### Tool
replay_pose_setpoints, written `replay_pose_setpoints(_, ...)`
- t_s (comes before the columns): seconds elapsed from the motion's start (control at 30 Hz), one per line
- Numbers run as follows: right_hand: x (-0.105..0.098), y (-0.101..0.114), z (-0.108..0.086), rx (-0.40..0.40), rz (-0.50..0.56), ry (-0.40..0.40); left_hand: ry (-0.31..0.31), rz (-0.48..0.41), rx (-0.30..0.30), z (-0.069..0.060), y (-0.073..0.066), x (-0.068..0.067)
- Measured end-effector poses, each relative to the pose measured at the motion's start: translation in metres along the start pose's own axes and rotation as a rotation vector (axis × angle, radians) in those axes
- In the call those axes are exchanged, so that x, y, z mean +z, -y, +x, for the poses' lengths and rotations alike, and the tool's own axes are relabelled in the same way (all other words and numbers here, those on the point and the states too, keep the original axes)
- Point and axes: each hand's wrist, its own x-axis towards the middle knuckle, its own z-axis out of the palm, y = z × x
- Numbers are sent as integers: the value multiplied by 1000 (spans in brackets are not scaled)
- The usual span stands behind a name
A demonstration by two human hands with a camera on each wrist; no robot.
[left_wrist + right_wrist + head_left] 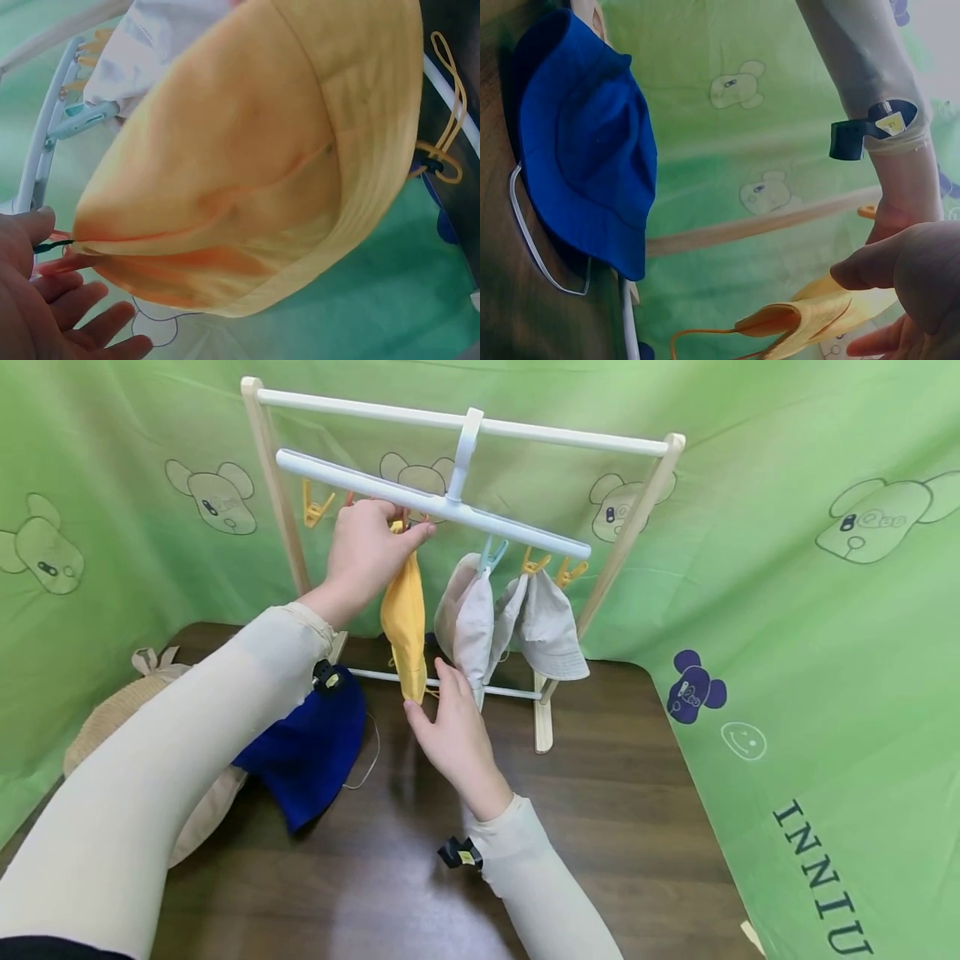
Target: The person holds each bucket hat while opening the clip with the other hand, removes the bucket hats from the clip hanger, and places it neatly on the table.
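A yellow bucket hat [406, 618] hangs folded from a reddish clip [64, 264] under the white clip hanger [375, 487]. Around that clip, at the hat's top, is my left hand [370, 545]; its thumb and spread fingers stand apart on either side in the left wrist view. Lower down, my right hand [457, 739] has its fingers extended, with the thumb at the hat's lower edge. Part of the hat shows behind this thumb in the right wrist view. A yellow cord with a dark toggle [430, 163] dangles from the brim.
Pale hats [551, 618] hang to the right from blue and yellow clips [492, 556]. The hanger hooks over a wooden rack [630, 531]. A blue bucket hat [318, 752] and a beige hat [112, 710] lie on the brown floor at left. Green cloth surrounds the rack.
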Motion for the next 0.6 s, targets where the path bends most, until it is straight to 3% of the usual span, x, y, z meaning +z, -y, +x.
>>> replay_pose_setpoints(0.33,2,0,3,-29,-14,27,-46,101,24,3,0,0)
replay_pose_setpoints(0.6,5,-2,3,-23,2,22,-28,23,23,5,2,7)
